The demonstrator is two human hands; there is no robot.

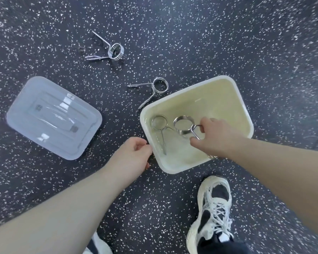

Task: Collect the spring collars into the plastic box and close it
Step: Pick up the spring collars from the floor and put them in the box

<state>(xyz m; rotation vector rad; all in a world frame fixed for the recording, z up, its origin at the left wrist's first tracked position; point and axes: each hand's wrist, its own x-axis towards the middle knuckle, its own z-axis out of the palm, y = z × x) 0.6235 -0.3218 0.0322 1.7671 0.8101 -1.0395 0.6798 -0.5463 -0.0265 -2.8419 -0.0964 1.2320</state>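
A cream plastic box [244,107] stands open on the speckled floor at the right. One spring collar [159,122] lies inside it at the left. My right hand [215,136] is inside the box, its fingers pinching the handles of a second collar [183,125]. My left hand [134,156] rests by the box's near left corner with its fingers curled, holding nothing. Two more collars lie on the floor: one [158,87] just beyond the box's left corner, one [114,51] farther back. The translucent lid [53,117] lies apart on the left.
My two black-and-white shoes stand near the bottom, the right shoe [212,213] just below the box and the left shoe [97,244] at the frame's lower edge. The dark speckled rubber floor [228,43] surrounds everything.
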